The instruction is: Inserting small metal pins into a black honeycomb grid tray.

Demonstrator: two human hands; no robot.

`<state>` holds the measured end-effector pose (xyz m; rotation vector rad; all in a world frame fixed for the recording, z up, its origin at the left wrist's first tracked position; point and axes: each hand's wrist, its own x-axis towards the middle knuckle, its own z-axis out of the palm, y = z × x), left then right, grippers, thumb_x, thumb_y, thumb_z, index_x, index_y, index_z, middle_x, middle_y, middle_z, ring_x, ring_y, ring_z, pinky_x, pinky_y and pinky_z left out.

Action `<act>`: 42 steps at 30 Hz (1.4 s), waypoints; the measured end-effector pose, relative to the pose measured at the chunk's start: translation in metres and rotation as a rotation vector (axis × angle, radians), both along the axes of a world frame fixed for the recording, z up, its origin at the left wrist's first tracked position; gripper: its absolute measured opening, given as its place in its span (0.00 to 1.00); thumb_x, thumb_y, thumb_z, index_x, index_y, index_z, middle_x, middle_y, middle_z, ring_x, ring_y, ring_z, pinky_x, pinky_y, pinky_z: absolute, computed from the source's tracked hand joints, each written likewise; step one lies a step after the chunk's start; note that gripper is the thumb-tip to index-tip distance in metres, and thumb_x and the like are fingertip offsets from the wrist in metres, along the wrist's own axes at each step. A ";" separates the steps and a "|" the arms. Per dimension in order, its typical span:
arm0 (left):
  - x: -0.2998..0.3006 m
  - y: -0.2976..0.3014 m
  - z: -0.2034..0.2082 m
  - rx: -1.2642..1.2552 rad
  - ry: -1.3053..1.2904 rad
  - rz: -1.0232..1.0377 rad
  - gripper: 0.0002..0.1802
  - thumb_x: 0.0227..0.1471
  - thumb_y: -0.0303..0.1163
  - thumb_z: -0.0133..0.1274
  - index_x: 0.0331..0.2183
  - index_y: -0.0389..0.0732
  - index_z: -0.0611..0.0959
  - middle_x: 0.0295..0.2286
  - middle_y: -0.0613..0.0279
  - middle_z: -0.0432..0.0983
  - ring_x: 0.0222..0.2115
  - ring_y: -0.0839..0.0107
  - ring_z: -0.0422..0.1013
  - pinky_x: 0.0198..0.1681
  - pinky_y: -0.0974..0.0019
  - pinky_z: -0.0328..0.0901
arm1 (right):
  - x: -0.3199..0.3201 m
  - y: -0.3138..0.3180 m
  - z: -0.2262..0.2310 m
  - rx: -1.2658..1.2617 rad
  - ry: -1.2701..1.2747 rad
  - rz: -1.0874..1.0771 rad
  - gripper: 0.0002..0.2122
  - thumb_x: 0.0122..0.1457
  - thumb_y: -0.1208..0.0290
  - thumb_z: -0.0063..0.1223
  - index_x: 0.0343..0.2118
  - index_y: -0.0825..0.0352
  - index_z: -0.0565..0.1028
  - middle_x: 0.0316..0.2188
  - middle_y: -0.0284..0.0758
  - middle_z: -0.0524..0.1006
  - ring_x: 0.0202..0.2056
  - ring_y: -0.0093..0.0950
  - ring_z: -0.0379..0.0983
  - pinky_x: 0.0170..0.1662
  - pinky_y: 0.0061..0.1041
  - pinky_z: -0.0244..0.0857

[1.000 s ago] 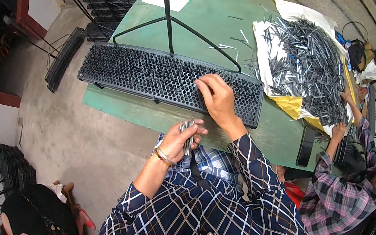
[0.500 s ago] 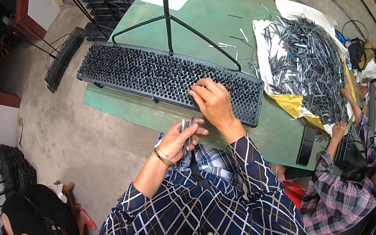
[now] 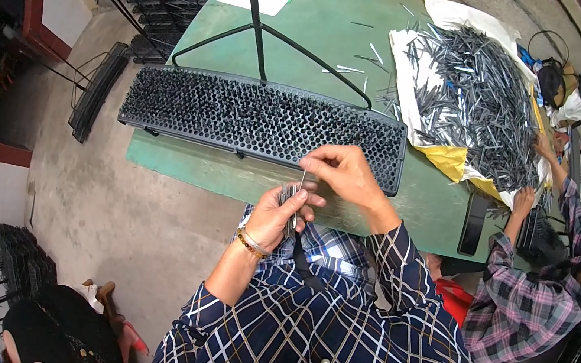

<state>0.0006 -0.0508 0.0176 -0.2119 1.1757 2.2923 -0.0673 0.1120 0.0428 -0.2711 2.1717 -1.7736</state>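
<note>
My left hand [image 3: 276, 218] is closed around a bunch of thin grey metal pieces [image 3: 291, 198], just off the table's near edge. Above it, my right hand [image 3: 345, 175] pinches one slim metal piece [image 3: 304, 177] between thumb and fingertips, its lower end close to the bunch. Whether that piece has fully left the bunch I cannot tell. Beyond both hands lies a long black rack [image 3: 240, 118] full of small round holes. Many of its holes, mostly toward the left and middle, have dark pieces standing in them.
A black rod frame [image 3: 257, 25] rises behind the rack on the green table [image 3: 314, 20]. To the right, a white and yellow sack [image 3: 448, 160] bears a heap of metal pieces [image 3: 481, 90]; a co-worker's hand [image 3: 524, 199] touches its edge. A phone [image 3: 473, 224] lies nearby.
My right hand has come back from the rack's holes to the bunch in my left hand and now pinches a piece there. My left hand has stayed nearly in place.
</note>
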 end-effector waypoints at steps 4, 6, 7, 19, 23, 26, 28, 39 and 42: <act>0.002 -0.003 -0.007 0.035 -0.074 -0.008 0.16 0.58 0.31 0.45 0.46 0.32 0.70 0.35 0.53 0.76 0.24 0.79 0.66 0.23 0.77 0.62 | -0.014 -0.002 0.000 -0.132 0.074 -0.251 0.09 0.55 0.68 0.55 0.33 0.70 0.78 0.23 0.27 0.77 0.22 0.13 0.67 0.24 0.14 0.62; 0.003 -0.002 -0.017 0.065 -0.083 -0.015 0.16 0.57 0.30 0.45 0.46 0.32 0.70 0.36 0.51 0.75 0.25 0.78 0.66 0.24 0.77 0.62 | -0.020 -0.005 -0.008 -0.077 0.152 -0.310 0.09 0.55 0.68 0.55 0.33 0.70 0.78 0.23 0.27 0.77 0.22 0.13 0.67 0.24 0.14 0.62; 0.004 -0.001 -0.023 0.089 -0.099 -0.013 0.18 0.55 0.27 0.45 0.47 0.30 0.68 0.37 0.50 0.74 0.25 0.78 0.66 0.25 0.77 0.62 | -0.023 -0.007 -0.012 -0.021 0.229 -0.367 0.09 0.55 0.68 0.55 0.33 0.70 0.78 0.23 0.28 0.77 0.22 0.13 0.67 0.24 0.14 0.62; 0.003 -0.007 -0.025 0.251 -0.298 0.006 0.26 0.44 0.17 0.41 0.49 0.26 0.65 0.42 0.42 0.70 0.33 0.68 0.70 0.34 0.70 0.69 | -0.025 -0.011 -0.009 -0.148 0.102 -0.424 0.10 0.55 0.68 0.57 0.32 0.71 0.78 0.22 0.29 0.77 0.18 0.13 0.66 0.20 0.13 0.60; 0.003 -0.008 -0.026 0.285 -0.318 0.006 0.28 0.41 0.15 0.40 0.50 0.26 0.65 0.44 0.41 0.69 0.40 0.61 0.71 0.41 0.65 0.69 | -0.025 -0.010 -0.008 -0.145 0.093 -0.440 0.10 0.54 0.68 0.57 0.32 0.72 0.78 0.22 0.30 0.78 0.18 0.13 0.66 0.20 0.13 0.60; 0.004 -0.008 -0.024 0.293 -0.308 -0.004 0.29 0.41 0.15 0.40 0.50 0.25 0.64 0.44 0.40 0.69 0.43 0.58 0.70 0.46 0.61 0.68 | -0.023 -0.014 -0.014 -0.058 0.177 -0.426 0.10 0.54 0.68 0.57 0.32 0.71 0.78 0.21 0.29 0.77 0.18 0.13 0.67 0.20 0.14 0.60; 0.004 -0.007 -0.024 0.306 -0.313 -0.002 0.28 0.42 0.15 0.40 0.50 0.26 0.65 0.44 0.40 0.69 0.44 0.57 0.69 0.48 0.59 0.67 | -0.020 -0.017 -0.016 0.004 0.272 -0.421 0.09 0.54 0.68 0.57 0.32 0.71 0.78 0.20 0.29 0.76 0.19 0.13 0.67 0.20 0.14 0.60; 0.008 -0.007 -0.024 0.358 -0.352 -0.052 0.24 0.47 0.17 0.40 0.49 0.27 0.66 0.44 0.42 0.68 0.47 0.52 0.67 0.51 0.44 0.63 | -0.019 -0.025 -0.028 0.225 0.577 -0.454 0.06 0.52 0.72 0.58 0.30 0.69 0.78 0.20 0.33 0.77 0.19 0.19 0.70 0.22 0.19 0.63; 0.008 -0.006 -0.023 0.361 -0.339 -0.059 0.24 0.47 0.18 0.40 0.50 0.28 0.65 0.44 0.43 0.68 0.48 0.51 0.66 0.52 0.44 0.62 | -0.017 -0.029 -0.031 0.291 0.768 -0.445 0.04 0.52 0.73 0.57 0.29 0.68 0.78 0.22 0.35 0.76 0.21 0.26 0.72 0.24 0.23 0.65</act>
